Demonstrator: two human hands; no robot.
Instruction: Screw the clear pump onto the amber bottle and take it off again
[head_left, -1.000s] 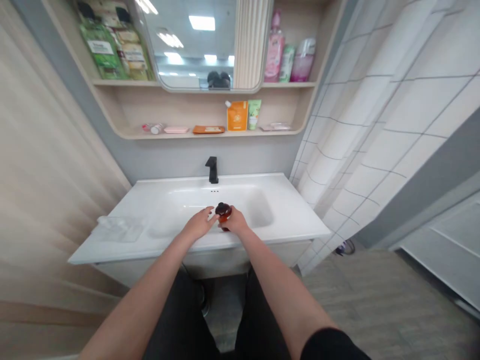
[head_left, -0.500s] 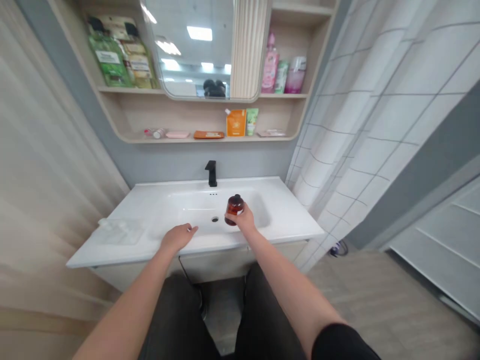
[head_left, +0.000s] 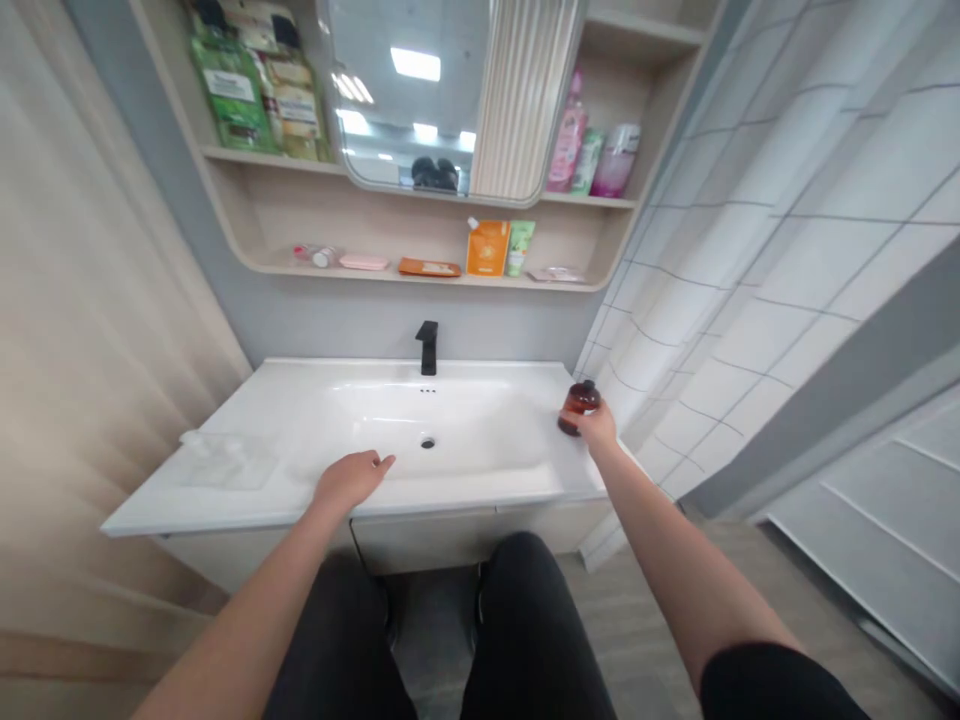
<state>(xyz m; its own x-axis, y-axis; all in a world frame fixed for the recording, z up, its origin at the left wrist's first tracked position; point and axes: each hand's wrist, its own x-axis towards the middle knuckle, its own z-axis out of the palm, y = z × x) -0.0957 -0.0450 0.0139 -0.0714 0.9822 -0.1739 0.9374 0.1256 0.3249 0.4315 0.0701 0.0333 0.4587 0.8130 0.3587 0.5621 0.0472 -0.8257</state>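
Observation:
An amber bottle (head_left: 576, 405) with a black top is upright in my right hand (head_left: 598, 428), whose fingers wrap round its side. It is over the right end of the white washbasin counter (head_left: 555, 385); whether its base touches the surface I cannot tell. At the basin's front left, my left hand (head_left: 351, 482) is closed with the thumb pointing right. Anything inside those curled fingers is hidden. Behind the basin stands a black faucet (head_left: 428, 348), and the drain (head_left: 427, 442) is uncovered.
A clear plastic bag (head_left: 229, 462) lies on the counter's left. Above, a mirror cabinet (head_left: 420, 284) holds bottles, an orange pouch (head_left: 487, 250) and a green tube (head_left: 519, 248). A white checked curtain (head_left: 697, 300) hangs at the right, a beige curtain (head_left: 112, 300) at the left.
My right hand has carried the amber bottle right, from over the basin to the counter's right end. My left hand stays nearly in place, still closed. The view has shifted slightly.

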